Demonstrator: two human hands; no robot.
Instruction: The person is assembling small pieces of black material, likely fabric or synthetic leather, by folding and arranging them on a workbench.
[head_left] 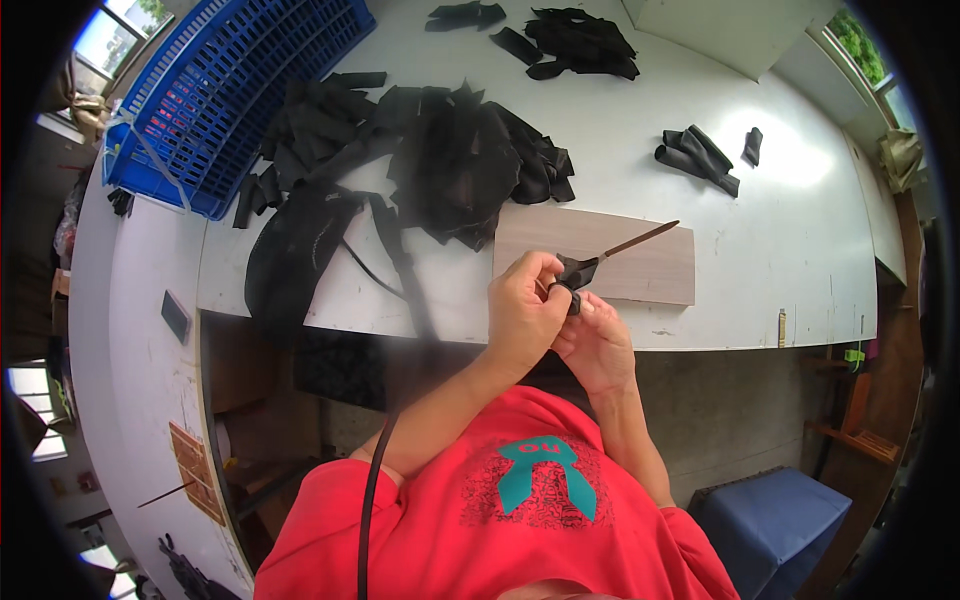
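My left hand (525, 310) pinches a small black fabric piece (575, 272) at the front edge of the white table (780, 200). My right hand (598, 345) sits just below and right of it, fingers curled at the same piece; its grip on the thin brown-tipped tool (640, 240), which sticks up and right from the fabric, is hidden. Both hands hover over a rectangular wooden board (640, 268). A large heap of black fabric pieces (450, 160) lies just beyond the board.
A blue plastic crate (225, 90) stands at the far left. Smaller black fabric piles lie at the back (580, 40) and at the right (700, 155). A black strap (300, 250) hangs over the table edge. A blue stool (770, 525) is at the lower right.
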